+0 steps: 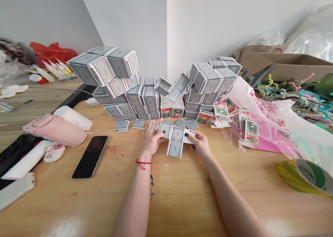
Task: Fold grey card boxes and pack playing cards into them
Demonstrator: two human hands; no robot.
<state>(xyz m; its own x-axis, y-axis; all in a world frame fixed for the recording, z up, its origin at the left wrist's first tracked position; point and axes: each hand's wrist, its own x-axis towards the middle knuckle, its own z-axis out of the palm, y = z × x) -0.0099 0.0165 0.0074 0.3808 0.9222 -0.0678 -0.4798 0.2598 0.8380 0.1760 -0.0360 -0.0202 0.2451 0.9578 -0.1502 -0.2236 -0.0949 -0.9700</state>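
Carefully, you pinch playing cards (176, 142) over the tabletop (169, 209).
Your left grip (153, 140) and right grip (201, 145) close narrowly on opposite ends, a fingertip hold that keeps the cards overlapped, just before the stacked card decks (145, 98).

The flat paper playing cards (176, 142) have gray-green backs with a tiny pattern of lines and a white edge, and the small cardboard card boxes (204, 117) are white with red and green on them. A thin red string bracelet (143, 164) sits on the left wrist, and the light brown wooden counter (161, 202) holds a pale pink bottle (54, 130), a shiny black phone (90, 157), a yellow and green roll of tape (291, 176), and a white plastic bag (249, 98) with pink and red marks.
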